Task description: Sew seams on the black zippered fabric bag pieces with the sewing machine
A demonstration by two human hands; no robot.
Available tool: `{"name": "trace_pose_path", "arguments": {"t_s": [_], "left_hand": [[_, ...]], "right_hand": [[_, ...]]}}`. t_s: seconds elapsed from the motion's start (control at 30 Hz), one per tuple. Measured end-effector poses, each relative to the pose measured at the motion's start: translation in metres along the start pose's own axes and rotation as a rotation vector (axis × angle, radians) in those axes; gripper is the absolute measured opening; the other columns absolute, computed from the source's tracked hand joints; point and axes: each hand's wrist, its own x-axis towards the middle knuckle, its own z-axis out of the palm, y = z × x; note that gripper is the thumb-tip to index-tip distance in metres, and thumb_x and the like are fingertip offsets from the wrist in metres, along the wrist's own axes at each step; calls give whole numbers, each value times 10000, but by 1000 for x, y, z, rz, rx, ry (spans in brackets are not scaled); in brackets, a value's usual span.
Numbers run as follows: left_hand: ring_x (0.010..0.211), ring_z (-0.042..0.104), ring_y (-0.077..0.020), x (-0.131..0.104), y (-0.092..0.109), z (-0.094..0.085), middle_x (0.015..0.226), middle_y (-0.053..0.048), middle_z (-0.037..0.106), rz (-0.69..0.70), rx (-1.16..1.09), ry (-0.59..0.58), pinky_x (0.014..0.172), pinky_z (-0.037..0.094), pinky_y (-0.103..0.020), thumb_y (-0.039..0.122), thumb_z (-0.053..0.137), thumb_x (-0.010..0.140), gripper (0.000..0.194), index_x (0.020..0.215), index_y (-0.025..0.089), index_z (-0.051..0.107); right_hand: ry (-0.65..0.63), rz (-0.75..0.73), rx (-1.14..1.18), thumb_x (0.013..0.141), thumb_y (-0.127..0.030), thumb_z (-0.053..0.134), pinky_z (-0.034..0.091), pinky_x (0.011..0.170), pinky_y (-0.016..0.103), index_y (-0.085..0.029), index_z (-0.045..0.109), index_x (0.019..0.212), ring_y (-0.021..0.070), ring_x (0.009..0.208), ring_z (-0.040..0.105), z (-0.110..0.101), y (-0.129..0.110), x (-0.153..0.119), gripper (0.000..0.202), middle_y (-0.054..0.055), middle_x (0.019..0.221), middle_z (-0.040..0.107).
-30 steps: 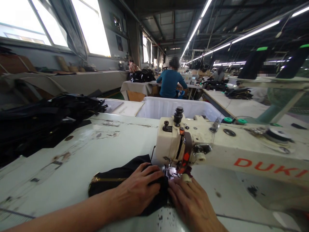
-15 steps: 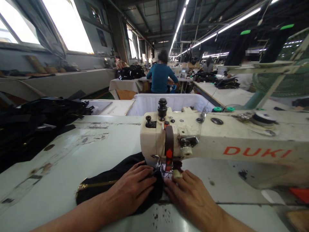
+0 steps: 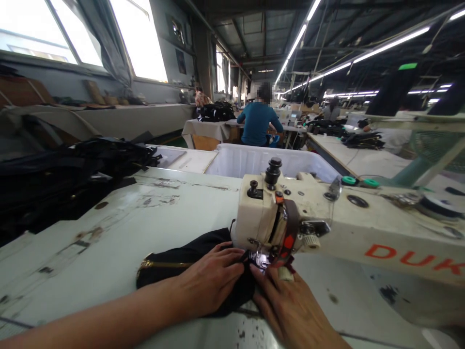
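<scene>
A black cloth piece (image 3: 196,242) with a gold zipper (image 3: 167,264) lies on the pale table, its right end at the needle area of the cream sewing machine (image 3: 257,208). My left hand (image 3: 212,278) rests on the cloth, fingers bent and close together, pressing its edge left of the presser foot. Beside the foot, on the right, my right hand (image 3: 286,300) has its fingertips at the cloth's edge; a pale band (image 3: 286,274) is round one finger. A small light shines at the foot. What lies under the fingertips is hidden.
A heap of black garments (image 3: 65,179) covers the table's left side. Behind the machine stands a white plastic bin (image 3: 232,162). A person in a teal top (image 3: 257,123) sits further off, facing away. Green-topped thread spools (image 3: 370,184) stand behind the machine's arm.
The view has turned left, so machine, cloth and hands appear further right. Both hands remain at the cloth near the foot.
</scene>
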Motion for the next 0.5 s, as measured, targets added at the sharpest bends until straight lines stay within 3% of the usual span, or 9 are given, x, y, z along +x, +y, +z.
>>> {"name": "trace_pose_path", "arguments": {"t_s": [0.33,0.5], "left_hand": [[1206,548,-206,3,-9,2,1182,-102,657,23,-49,16,1108,337,-409,151,446,932,211,1019,179,636],[1177,574,-206,2,-10,5,1161,-98,672,21,-53,50,1092,360,-393,143,468,917,169,913,179,633]], "right_hand": [[105,-62,-131,992,-354,324,563,681,418,-135,572,1249,277,867,679,0,-1,4,419,124,1110,681],[134,-73,-147,1001,-357,291,552,682,397,-139,583,1235,256,829,684,1,0,4,433,125,1055,695]]}}
